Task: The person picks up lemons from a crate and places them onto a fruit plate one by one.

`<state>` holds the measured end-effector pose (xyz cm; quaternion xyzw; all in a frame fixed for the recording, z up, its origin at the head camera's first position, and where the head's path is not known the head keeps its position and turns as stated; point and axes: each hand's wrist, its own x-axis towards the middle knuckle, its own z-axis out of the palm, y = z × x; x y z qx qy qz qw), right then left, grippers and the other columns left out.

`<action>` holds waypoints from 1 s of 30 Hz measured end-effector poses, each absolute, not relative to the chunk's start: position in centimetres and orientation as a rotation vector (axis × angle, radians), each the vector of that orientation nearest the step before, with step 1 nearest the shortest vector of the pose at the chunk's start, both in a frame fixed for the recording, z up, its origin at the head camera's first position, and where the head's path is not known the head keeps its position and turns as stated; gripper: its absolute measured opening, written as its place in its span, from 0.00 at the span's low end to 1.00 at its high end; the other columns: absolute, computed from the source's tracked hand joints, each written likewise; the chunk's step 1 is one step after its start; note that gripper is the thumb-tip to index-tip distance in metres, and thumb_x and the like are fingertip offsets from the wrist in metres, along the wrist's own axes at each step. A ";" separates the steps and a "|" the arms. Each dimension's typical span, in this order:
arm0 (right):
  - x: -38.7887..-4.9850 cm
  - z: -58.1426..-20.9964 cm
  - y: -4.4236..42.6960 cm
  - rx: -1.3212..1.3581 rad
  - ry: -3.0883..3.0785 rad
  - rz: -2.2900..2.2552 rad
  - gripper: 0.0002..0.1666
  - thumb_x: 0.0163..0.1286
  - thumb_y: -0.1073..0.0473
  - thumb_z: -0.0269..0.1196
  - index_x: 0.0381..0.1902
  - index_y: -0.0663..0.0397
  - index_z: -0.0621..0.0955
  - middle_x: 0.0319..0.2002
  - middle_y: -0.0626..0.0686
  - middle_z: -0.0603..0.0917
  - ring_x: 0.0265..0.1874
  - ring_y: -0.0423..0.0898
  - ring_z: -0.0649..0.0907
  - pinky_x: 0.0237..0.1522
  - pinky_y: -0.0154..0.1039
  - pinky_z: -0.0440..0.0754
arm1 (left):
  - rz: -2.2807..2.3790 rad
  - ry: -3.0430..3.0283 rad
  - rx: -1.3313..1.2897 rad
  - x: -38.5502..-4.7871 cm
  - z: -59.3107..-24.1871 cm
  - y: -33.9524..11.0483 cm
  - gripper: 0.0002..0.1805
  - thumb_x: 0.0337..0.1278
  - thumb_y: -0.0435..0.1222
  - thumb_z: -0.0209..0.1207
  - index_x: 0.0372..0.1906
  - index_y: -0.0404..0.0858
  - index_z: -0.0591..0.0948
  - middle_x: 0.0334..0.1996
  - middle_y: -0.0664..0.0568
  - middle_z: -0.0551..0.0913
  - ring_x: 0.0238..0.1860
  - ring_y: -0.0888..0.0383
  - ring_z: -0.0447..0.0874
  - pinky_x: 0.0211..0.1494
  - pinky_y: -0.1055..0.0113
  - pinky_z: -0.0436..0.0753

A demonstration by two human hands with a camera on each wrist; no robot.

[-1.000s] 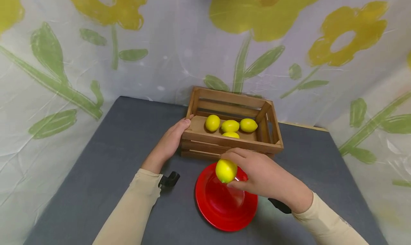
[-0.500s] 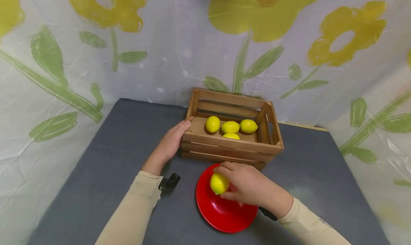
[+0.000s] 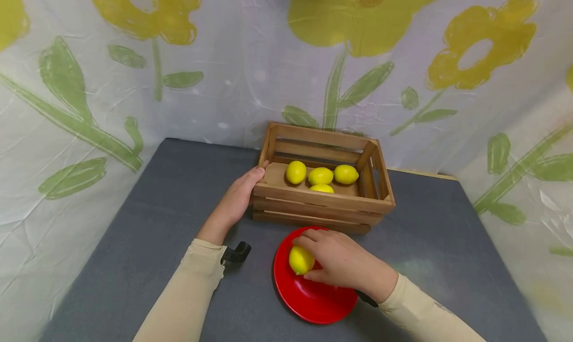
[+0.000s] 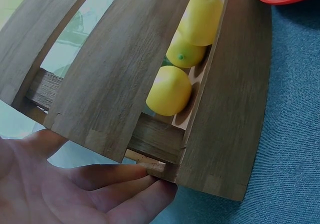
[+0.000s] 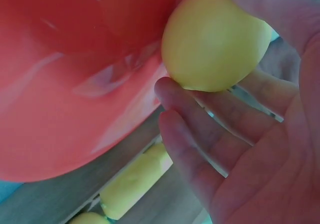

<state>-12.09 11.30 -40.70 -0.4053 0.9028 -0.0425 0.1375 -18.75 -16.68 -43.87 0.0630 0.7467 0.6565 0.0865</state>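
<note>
A wooden slatted crate point(image 3: 320, 196) stands on the dark table with several yellow lemons point(image 3: 296, 172) inside. My left hand point(image 3: 237, 195) rests against the crate's left end. Its fingers point(image 4: 117, 176) lie fairly straight along the end slats in the left wrist view. In front of the crate lies a red plate point(image 3: 309, 302). Over the plate, my right hand point(image 3: 342, 260) holds another lemon point(image 3: 301, 260) between thumb and fingers. The right wrist view shows this lemon point(image 5: 215, 43) close to the plate's surface; whether they touch is hard to tell.
The dark table point(image 3: 147, 242) carries the crate and plate. A flower-printed curtain point(image 3: 241, 73) hangs behind and at both sides. The crate's front wall stands just behind the plate. Each wrist wears a black camera mount point(image 3: 237, 252).
My right hand has moved down and a little left with the lemon, from near the crate's front edge to low over the plate. The left hand and crate have stayed put.
</note>
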 end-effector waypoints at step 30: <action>-13.9 -33.9 11.4 -1.241 2.614 -0.200 0.34 0.68 0.46 0.77 0.69 0.44 0.81 0.63 0.46 0.85 0.57 0.42 0.86 0.58 0.43 0.90 | 1.965 2.219 0.198 -18.9 -44.1 -16.7 0.39 0.83 0.65 0.38 0.88 0.54 0.60 0.88 0.61 0.56 0.87 0.49 0.54 0.82 0.30 0.62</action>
